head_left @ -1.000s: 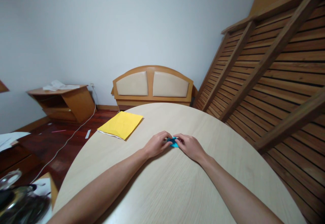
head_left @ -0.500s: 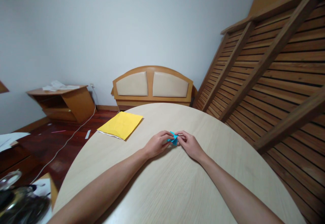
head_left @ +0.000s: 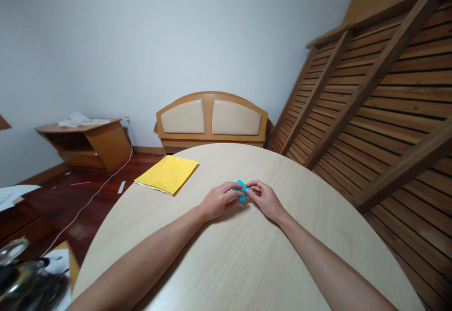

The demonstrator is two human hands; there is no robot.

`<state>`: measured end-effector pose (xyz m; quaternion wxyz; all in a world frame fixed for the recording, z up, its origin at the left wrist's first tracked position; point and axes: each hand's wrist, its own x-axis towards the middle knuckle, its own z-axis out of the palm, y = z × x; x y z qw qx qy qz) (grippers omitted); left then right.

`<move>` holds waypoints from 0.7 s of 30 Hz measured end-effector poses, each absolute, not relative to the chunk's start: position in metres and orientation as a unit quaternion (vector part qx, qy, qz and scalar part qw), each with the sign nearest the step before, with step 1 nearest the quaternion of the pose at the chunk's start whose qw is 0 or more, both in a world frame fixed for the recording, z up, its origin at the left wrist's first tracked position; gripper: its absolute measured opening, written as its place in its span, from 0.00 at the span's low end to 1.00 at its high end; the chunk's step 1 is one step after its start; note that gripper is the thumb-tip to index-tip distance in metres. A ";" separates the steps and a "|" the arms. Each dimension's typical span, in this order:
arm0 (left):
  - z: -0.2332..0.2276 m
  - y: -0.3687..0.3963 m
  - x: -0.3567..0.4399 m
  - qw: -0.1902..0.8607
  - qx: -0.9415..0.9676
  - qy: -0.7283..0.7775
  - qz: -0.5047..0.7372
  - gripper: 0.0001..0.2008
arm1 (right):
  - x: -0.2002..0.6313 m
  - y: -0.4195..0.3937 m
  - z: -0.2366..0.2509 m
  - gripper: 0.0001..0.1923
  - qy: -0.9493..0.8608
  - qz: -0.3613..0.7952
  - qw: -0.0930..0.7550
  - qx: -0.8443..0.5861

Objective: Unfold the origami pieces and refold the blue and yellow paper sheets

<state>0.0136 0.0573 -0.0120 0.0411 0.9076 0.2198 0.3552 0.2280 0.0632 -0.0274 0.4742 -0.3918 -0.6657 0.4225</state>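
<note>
Blue folded paper (head_left: pixel 242 191), a small piece, sits pinched between our two hands just above the round wooden table (head_left: pixel 247 264), near its middle and a little toward the far side. Our left hand (head_left: pixel 219 200) closes its thumb and fingers on the paper's left side, and our right hand (head_left: pixel 264 197) clamps its fingertips on the right side, so the two hands meet at the paper with almost no gap between them. We judge the step in hand to be a fold or crease on a piece already folded several times; the exact fold is too small to make out. The next move, as we read it, calls for fine fingertip pressure and a steady hold from the opposite hand so the small piece does not slip or spring open. Both forearms stretch across the tabletop toward the paper. Well apart to the left, near the table's far left edge, lies a stack of yellow paper (head_left: pixel 167 173). Beyond the table a padded wooden headboard (head_left: pixel 211 119) leans against the wall.
</note>
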 end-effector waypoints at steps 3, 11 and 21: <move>-0.012 0.057 0.014 0.061 0.862 0.280 0.418 0.13 | 0.228 0.063 -0.027 0.18 -0.664 0.415 0.480 -0.396; -0.019 0.062 0.016 0.201 0.801 0.392 0.406 0.14 | 0.225 0.057 -0.021 0.16 -0.678 0.412 0.473 -0.383; -0.018 0.063 0.020 0.273 0.766 0.390 0.432 0.10 | 0.224 0.055 -0.023 0.22 -0.683 0.427 0.452 -0.383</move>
